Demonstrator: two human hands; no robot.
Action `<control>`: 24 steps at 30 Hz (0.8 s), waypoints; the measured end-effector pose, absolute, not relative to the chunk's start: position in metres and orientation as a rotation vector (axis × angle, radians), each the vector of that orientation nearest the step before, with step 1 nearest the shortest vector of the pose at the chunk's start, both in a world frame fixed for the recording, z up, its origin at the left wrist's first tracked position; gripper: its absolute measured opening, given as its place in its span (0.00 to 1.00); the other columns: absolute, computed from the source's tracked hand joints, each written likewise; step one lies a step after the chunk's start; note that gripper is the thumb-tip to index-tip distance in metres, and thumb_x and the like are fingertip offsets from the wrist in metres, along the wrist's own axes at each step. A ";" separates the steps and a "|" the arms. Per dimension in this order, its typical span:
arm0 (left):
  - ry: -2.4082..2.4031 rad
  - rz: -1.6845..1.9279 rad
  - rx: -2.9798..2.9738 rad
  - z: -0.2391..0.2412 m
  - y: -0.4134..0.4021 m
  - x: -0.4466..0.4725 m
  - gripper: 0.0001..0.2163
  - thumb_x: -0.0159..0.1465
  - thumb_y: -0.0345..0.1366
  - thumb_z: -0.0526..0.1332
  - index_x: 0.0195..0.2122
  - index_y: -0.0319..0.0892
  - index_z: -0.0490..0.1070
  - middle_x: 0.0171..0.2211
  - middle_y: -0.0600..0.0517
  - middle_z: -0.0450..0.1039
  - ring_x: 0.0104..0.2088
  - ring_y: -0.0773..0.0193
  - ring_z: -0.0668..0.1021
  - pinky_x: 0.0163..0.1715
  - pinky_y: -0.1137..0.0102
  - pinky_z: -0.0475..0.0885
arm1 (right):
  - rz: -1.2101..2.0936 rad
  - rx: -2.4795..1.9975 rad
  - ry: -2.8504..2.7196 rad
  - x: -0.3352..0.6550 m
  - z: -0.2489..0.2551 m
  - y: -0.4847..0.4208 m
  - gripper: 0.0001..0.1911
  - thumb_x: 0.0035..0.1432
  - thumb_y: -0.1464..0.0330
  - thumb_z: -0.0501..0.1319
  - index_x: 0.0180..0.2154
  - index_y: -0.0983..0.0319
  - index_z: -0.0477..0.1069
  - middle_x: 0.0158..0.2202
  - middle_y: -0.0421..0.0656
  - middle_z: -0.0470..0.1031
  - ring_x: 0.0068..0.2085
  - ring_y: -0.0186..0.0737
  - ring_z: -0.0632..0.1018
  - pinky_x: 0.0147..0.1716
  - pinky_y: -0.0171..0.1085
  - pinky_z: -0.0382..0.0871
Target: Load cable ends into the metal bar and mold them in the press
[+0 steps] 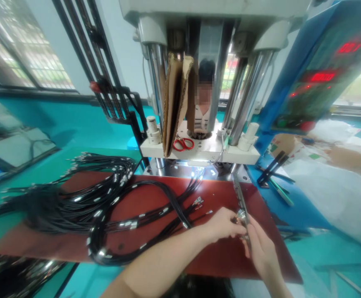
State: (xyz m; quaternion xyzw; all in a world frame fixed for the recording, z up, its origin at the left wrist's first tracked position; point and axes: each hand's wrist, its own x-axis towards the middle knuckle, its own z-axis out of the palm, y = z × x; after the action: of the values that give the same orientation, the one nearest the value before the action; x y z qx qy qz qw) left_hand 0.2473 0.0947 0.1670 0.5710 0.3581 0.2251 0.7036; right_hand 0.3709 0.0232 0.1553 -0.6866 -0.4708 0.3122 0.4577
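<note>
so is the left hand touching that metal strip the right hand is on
Touching. The head view shows the left hand with its fingertips pinched on the metal strip right where the right hand grips it, no gap visible.

A grey press machine (205,37) with chrome columns (155,78) stands behind a red mat (223,252), and red-handled scissors (183,144) lie on its white plate (251,156) just beside folded cardboard (175,99) propped upright. Bundles of black cables (75,198) sprawl across the mat's left part. At the right, a blue control box (316,70) shows red digits.
</note>
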 end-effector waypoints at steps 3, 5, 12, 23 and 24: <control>0.788 0.573 1.283 0.169 0.099 0.247 0.08 0.47 0.37 0.63 0.23 0.37 0.69 0.18 0.56 0.65 0.18 0.74 0.65 0.19 0.77 0.58 | 0.739 -1.660 -1.040 0.373 0.153 0.024 0.32 0.52 0.49 0.54 0.50 0.65 0.69 0.21 0.41 0.73 0.18 0.39 0.70 0.15 0.34 0.66; 0.816 0.623 1.272 0.169 0.104 0.246 0.11 0.50 0.41 0.60 0.27 0.37 0.69 0.18 0.57 0.65 0.18 0.74 0.64 0.18 0.77 0.57 | 0.766 -1.614 -0.938 0.372 0.154 0.023 0.33 0.51 0.49 0.56 0.49 0.66 0.69 0.19 0.40 0.71 0.15 0.36 0.68 0.13 0.34 0.64; 0.907 0.690 1.440 0.167 0.103 0.246 0.09 0.53 0.39 0.57 0.24 0.37 0.67 0.18 0.58 0.61 0.19 0.73 0.63 0.21 0.76 0.56 | 0.899 -1.524 -0.805 0.374 0.149 0.024 0.37 0.46 0.48 0.61 0.52 0.67 0.66 0.19 0.39 0.70 0.14 0.35 0.65 0.10 0.34 0.61; 0.961 0.655 1.559 0.166 0.099 0.246 0.08 0.50 0.37 0.57 0.20 0.37 0.67 0.18 0.57 0.63 0.22 0.70 0.67 0.23 0.75 0.57 | 0.825 -1.578 -1.016 0.367 0.159 0.022 0.32 0.51 0.50 0.58 0.51 0.66 0.68 0.16 0.37 0.68 0.15 0.34 0.66 0.14 0.33 0.65; 0.946 0.650 1.551 0.166 0.099 0.246 0.08 0.51 0.37 0.57 0.20 0.37 0.66 0.17 0.57 0.63 0.21 0.70 0.66 0.23 0.75 0.57 | 0.809 -1.585 -1.047 0.368 0.157 0.022 0.32 0.51 0.50 0.58 0.50 0.66 0.69 0.16 0.38 0.69 0.15 0.35 0.68 0.16 0.33 0.66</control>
State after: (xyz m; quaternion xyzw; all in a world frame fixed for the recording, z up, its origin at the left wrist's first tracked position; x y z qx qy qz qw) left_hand 0.2455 0.0992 0.1661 0.6607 0.4030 0.2768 0.5696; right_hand 0.3681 0.0223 0.1572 -0.6592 -0.4354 0.3362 0.5127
